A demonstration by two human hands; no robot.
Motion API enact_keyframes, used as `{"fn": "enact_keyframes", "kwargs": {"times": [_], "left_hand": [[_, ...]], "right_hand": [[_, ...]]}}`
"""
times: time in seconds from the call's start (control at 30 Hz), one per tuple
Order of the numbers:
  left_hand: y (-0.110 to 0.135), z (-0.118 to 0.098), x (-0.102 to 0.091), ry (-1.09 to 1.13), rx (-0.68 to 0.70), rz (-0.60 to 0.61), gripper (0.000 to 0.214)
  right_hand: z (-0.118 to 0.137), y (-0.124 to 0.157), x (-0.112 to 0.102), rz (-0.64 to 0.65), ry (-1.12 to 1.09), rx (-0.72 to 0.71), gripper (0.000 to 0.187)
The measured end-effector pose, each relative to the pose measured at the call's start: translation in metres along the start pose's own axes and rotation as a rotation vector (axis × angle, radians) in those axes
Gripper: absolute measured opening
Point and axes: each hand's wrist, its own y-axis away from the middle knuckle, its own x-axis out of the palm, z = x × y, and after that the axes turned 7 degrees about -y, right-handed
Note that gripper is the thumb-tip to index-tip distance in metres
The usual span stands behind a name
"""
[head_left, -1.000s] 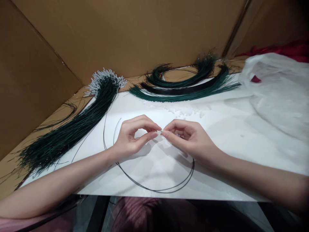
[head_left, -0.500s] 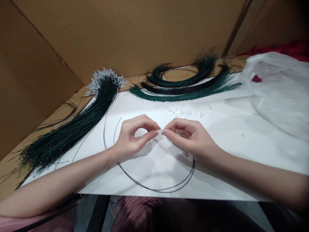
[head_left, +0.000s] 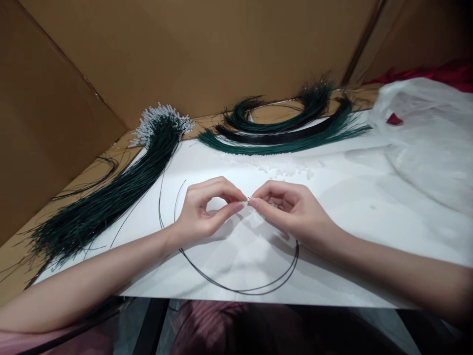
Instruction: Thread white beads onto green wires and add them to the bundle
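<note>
Above the white board, my two hands meet fingertip to fingertip. Thumb and forefinger of my left hand are pinched on a tiny white piece, apparently a bead, mostly covered by the fingertips. My right hand pinches the end of a thin dark green wire, whose tip pokes out toward the left fingertips. Small white bits show under the curled right fingers. From the right hand the wire curves down near the board's front edge and passes under my left wrist in a loose double loop.
Loose white beads lie scattered beyond my hands. A wire bundle with white beaded tips lies on the left. Curved bundles of bare green wire rest at the back. A translucent plastic bag is at right; cardboard walls stand behind.
My left fingertips have shifted slightly right, closer to the wire tip in my right hand. The right hand and the wire loop have barely moved.
</note>
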Motion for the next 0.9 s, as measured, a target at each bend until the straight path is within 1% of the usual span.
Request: {"fn": "enact_keyframes", "kwargs": {"times": [0.1, 0.23, 0.53, 0.9], "left_hand": [[0.0006, 0.0001, 0.0024, 0.099, -0.04, -0.03, 0.022], [0.0003, 0.0007, 0.0055, 0.194, -0.05, -0.044, 0.03], [-0.0001, 0.0028, 0.0052, 0.247, -0.066, -0.021, 0.034], [-0.0018, 0.0009, 0.0052, 0.286, -0.09, -0.01, 0.035]], "right_hand": [[0.0001, 0.0005, 0.0002, 0.008, 0.023, 0.002, 0.014], [-0.0008, 0.0014, 0.0003, 0.018, 0.053, -0.008, 0.013], [-0.0044, 0.0009, 0.0001, 0.044, 0.072, -0.049, 0.014], [-0.0045, 0.002, -0.0005, 0.051, 0.061, -0.044, 0.012]]}}
